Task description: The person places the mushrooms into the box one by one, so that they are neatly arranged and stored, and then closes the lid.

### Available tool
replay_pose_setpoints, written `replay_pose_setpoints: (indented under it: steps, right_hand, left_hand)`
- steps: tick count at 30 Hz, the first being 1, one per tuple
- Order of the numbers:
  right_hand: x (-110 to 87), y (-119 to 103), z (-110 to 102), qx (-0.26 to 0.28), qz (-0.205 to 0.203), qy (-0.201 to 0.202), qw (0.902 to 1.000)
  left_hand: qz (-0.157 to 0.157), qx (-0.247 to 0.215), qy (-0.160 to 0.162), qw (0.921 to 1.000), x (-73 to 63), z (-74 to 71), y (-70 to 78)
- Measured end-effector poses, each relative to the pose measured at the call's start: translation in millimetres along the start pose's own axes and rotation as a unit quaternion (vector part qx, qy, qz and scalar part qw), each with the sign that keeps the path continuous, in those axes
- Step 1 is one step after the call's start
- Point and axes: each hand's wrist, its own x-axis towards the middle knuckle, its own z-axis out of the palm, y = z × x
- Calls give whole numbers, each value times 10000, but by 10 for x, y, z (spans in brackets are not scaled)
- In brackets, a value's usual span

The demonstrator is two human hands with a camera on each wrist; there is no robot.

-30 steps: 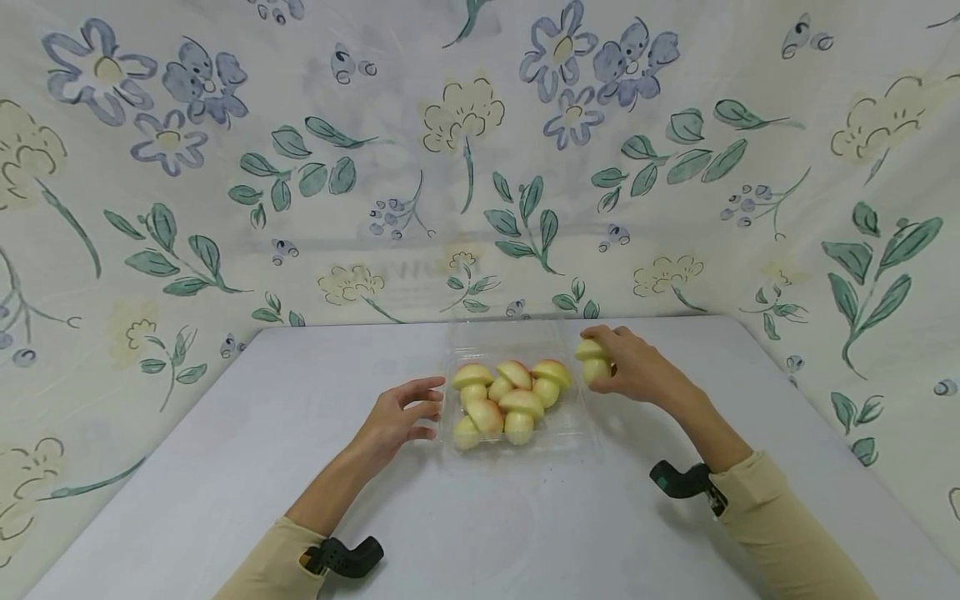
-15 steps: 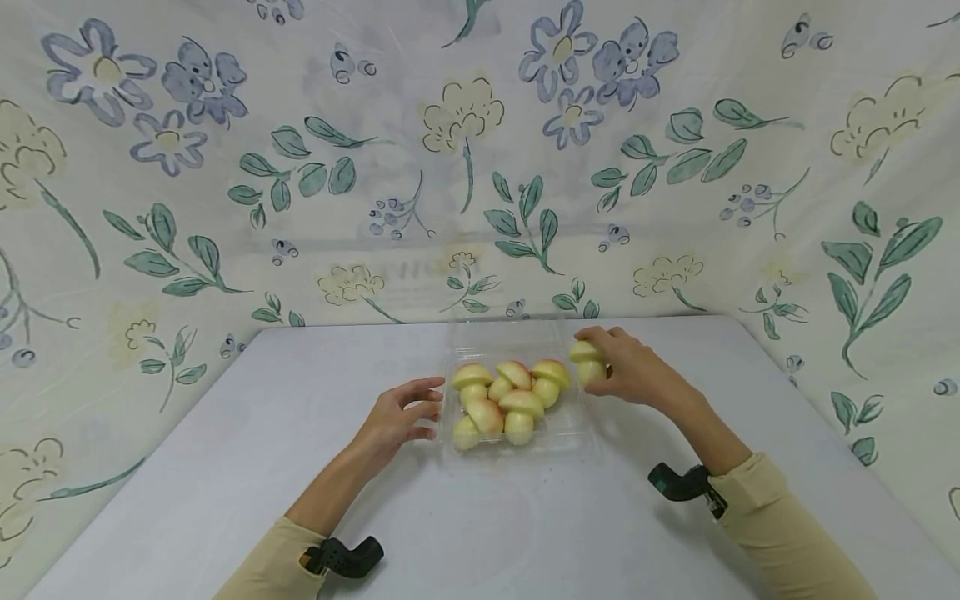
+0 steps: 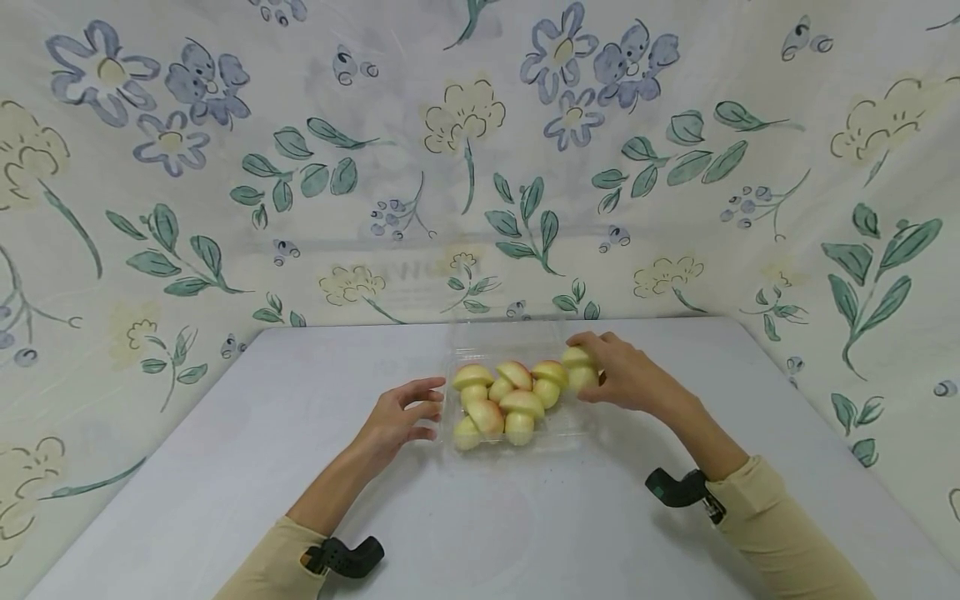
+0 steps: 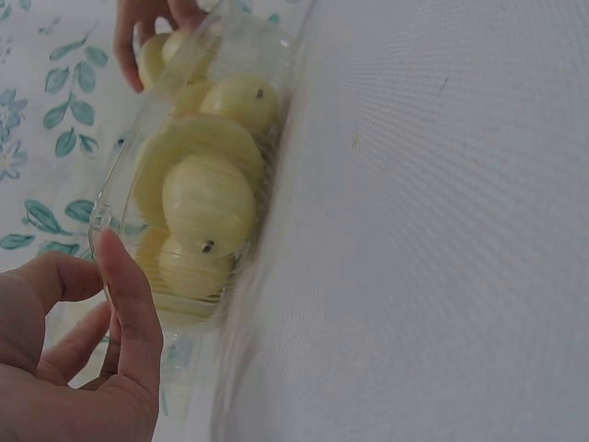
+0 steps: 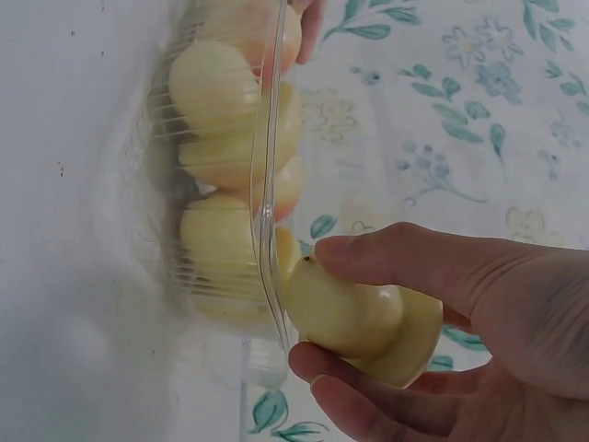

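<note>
My right hand (image 3: pixel 626 371) grips a mushroom-shaped piece (image 3: pixel 580 367), pale yellow-green with a rounded cap and a bulbous stem. In the right wrist view its thumb and fingers close round this piece (image 5: pixel 340 308), just beside the clear container's rim. The clear plastic container (image 3: pixel 480 450) stands mid-table and holds several similar pieces (image 3: pixel 519 415), some with reddish caps. At the container's left side is my left hand (image 3: pixel 390 421), its fingers loosely bent. In the left wrist view the fingertips (image 4: pixel 109 241) lie at the rim; how firmly they touch cannot be told.
The container's clear lid (image 3: pixel 506 333) lies folded back behind it, toward the flower-patterned cloth (image 3: pixel 420 192). A white table (image 3: pixel 315 358) carries everything. Black wrist devices (image 3: pixel 352 557) sit on both sleeves.
My right hand has moved left with the mushroom-shaped piece, bringing it up to the container's right side. The left hand and the container have stayed in place.
</note>
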Motion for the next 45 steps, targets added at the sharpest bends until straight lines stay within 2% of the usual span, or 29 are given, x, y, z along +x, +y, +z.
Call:
replay_pose_setpoints:
  steps: [11, 19, 27, 34, 45]
  right_hand:
    - [-2, -51, 44, 78, -54, -150, 9998]
    - [7, -124, 102, 472, -334, -415, 9975]
    - [48, -137, 214, 690, -377, -613, 9950]
    - [44, -140, 250, 620, -326, -515, 9962]
    - [30, -161, 217, 420, -188, -754, 9961]
  left_hand:
    - [10, -2, -56, 10000, 15, -4, 25]
    - [-57, -14, -25, 10000, 15, 9, 24]
    - [-43, -20, -14, 10000, 12, 10, 22]
    - [-16, -44, -41, 10000, 7, 8, 27]
    - [-12, -64, -58, 10000, 6, -3, 5]
